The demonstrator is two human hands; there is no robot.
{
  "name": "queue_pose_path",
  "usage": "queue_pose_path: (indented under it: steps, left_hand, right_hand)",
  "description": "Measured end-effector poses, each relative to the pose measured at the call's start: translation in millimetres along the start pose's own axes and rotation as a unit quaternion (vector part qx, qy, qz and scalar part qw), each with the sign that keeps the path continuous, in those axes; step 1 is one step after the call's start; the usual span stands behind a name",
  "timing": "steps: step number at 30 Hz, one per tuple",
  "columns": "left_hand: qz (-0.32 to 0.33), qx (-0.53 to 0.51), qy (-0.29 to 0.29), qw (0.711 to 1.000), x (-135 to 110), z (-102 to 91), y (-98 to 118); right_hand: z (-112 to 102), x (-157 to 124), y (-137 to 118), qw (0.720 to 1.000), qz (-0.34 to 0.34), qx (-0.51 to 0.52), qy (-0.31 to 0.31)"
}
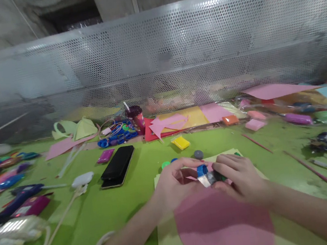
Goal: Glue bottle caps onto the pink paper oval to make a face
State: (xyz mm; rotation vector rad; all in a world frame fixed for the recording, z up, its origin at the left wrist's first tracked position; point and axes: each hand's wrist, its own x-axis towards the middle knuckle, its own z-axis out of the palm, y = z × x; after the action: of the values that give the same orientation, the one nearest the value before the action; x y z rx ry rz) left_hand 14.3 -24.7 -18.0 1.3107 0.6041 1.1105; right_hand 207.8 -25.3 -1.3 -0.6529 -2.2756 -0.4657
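A blue cap was between the person's hands, above a pink paper circle. The left hand, fingers curled, held the cap; the right hand pinched a small silvery piece beside it. Pale green paper lay beneath the circle.

My left hand holds a blue cap and my right hand a silvery strip, above a pink circle on pale paper.
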Motion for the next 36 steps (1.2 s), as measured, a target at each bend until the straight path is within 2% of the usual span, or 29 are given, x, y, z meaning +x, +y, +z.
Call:
queue_pose_path:
  steps: [9,15,24,31,36]
  left_hand:
    - [0.016,-0.019,-0.011,1.0,2.3,0.2,-3.3]
    - [-0.007,-0.012,0.0,1.0,2.4,1.3,-0.4]
    - [-0.005,-0.011,0.001,1.0,-1.4,7.7,2.9]
    - [-0.001,-0.031,-0.022,0.999,0.9,6.4,0.8]
    - [-0.01,-0.029,-0.014,0.999,-0.7,5.5,1.1]
  right_hand:
    - [2.8,0.1,-0.9,0.999,-0.003,0.03,0.028]
    - [0.6,1.0,-0.4,0.999,-0.01,0.02,0.039]
    - [-0.6,-0.7,1.2,0.999,-0.014,0.024,0.039]
    - [1.4,0.4,-1.2,0.998,-0.016,0.029,0.051]
    - [0.2,-0.5,0.7,0.998,0.009,0.028,0.052]
